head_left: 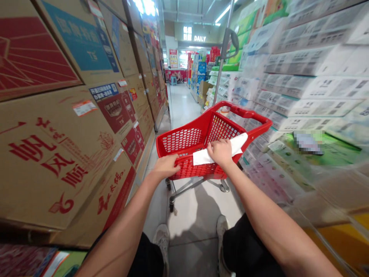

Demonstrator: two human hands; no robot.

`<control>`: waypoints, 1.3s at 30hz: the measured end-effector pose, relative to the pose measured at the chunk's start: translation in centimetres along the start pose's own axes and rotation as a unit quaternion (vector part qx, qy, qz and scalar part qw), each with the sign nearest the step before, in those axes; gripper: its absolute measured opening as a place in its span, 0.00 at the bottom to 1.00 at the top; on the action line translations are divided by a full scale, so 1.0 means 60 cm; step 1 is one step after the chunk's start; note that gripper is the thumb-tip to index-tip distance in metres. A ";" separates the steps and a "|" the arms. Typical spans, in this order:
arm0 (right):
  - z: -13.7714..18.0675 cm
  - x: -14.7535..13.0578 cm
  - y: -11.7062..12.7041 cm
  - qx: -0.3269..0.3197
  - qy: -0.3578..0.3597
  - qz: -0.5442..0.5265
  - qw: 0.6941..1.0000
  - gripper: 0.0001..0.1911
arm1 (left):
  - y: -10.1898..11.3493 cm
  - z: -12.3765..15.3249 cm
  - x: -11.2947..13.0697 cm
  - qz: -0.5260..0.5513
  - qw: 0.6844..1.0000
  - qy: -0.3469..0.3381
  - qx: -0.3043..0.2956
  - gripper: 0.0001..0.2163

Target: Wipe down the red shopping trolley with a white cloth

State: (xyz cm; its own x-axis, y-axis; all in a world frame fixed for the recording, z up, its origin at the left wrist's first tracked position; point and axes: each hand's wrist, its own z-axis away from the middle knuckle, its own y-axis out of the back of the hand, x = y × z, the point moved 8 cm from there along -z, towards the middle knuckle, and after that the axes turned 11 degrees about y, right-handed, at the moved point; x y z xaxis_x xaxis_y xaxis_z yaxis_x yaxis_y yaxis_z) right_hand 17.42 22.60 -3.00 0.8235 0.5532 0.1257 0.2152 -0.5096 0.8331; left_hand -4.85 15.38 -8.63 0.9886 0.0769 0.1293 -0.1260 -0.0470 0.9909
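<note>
A red plastic shopping cart [184,140] with a perforated basket stands sideways in front of me on its metal frame. My left hand [167,167] is closed over the near rim toward the basket's left end, the fingertips curled to the inside. Farther right, my right hand [220,152] presses a white cloth [203,157] against the same rim, with its fingers closed over it. The cloth drapes along the rim and reaches toward the cart's handle [261,125] on the right. Its material is hard to tell; it could be paper.
Stacked cardboard boxes [57,154] wall the left side. Packs of white tissue [305,92] are piled on the right, a blurred-out item [308,142] on a green pack. Behind the cart rises a metal pole [223,57]. The tiled aisle [181,102] runs toward a blue stool [173,80].
</note>
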 end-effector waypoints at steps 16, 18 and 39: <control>0.011 0.099 0.043 0.080 -0.045 0.037 0.995 0.20 | 0.011 -0.005 -0.017 0.073 0.994 -0.007 -0.082 0.22; 0.009 0.059 0.027 0.047 -0.017 0.019 0.999 0.21 | 0.009 -0.008 -0.020 0.032 0.997 0.031 -0.060 0.22; 0.015 -0.054 0.002 0.017 0.067 -0.032 0.997 0.20 | 0.012 0.001 -0.025 0.001 0.997 0.065 -0.035 0.21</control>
State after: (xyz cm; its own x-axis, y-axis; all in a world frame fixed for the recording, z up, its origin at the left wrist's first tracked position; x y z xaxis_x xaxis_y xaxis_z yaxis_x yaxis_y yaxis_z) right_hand 15.22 20.14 -3.76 0.7305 0.6673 0.1452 0.2842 -0.4904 0.8238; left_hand -6.44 15.17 -8.12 0.9702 0.2048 0.1296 -0.1369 0.0215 0.9904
